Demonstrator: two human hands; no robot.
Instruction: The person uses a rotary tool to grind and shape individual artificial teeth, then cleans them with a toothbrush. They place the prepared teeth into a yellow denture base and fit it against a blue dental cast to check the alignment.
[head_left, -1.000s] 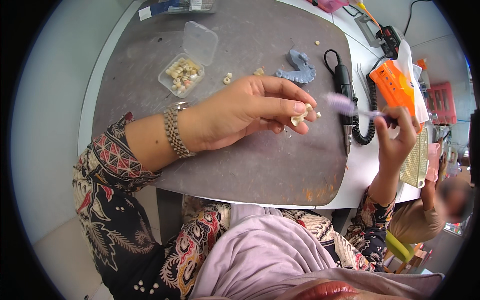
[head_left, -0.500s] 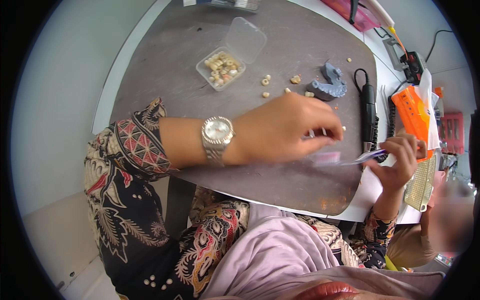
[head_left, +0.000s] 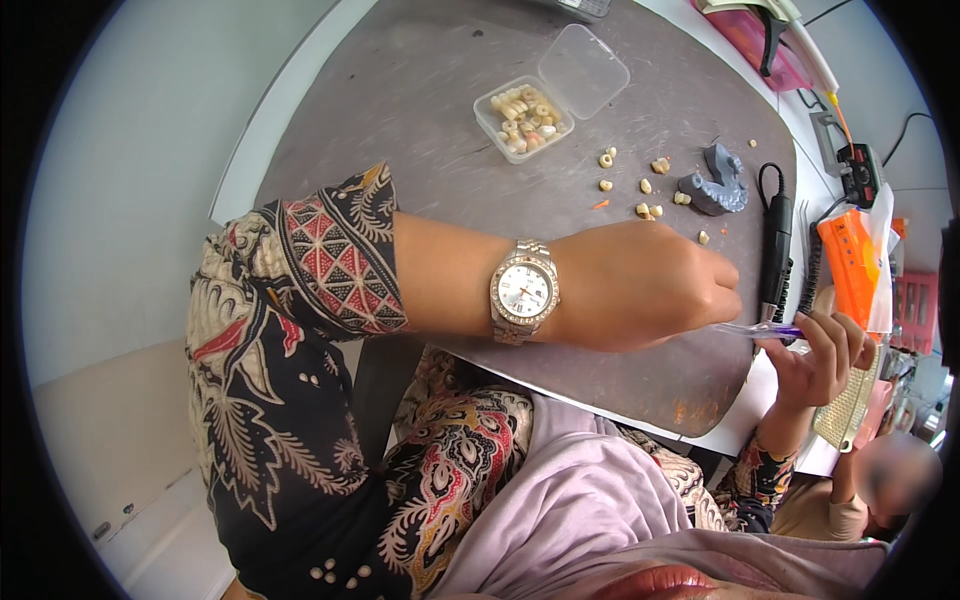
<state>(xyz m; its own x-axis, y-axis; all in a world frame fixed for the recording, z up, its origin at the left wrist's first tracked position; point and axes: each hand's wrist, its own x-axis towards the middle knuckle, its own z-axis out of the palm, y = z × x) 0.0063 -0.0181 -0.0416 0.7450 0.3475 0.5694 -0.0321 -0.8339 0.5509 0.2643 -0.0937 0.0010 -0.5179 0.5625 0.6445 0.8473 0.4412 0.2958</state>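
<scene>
The left hand (head_left: 640,290) lay across the grey surface (head_left: 400,110), knuckles up and fingers curled downward; what they gripped, if anything, could not be told, since the back of the hand hid the fingertips; a silver wristwatch (head_left: 524,291) sat on that wrist, above a patterned sleeve (head_left: 320,260). The right hand (head_left: 815,360) was at the near right edge of the surface, its fingers closed on a thin clear tool with a violet end (head_left: 760,329); the tool lay roughly level and its tip pointed at the left hand, touching or just beside it; the contact itself was hidden. Beyond the left hand, loose tooth-shaped pieces (head_left: 645,195) were scattered on the surface; a grey dental model (head_left: 718,185) stood just right of them; a small clear plastic box (head_left: 523,118) holding more such pieces stood further back, its hinged lid (head_left: 583,70) open and lying flat behind it. A black handpiece (head_left: 776,250) with a cable lay along the right edge of the surface, between the dental model and the right hand; an orange packet (head_left: 850,275) lay further right, off the grey surface; a pink tray (head_left: 750,35) sat at the far right corner. Another person, blurred, was partly visible at the lower right, well apart from both hands.
</scene>
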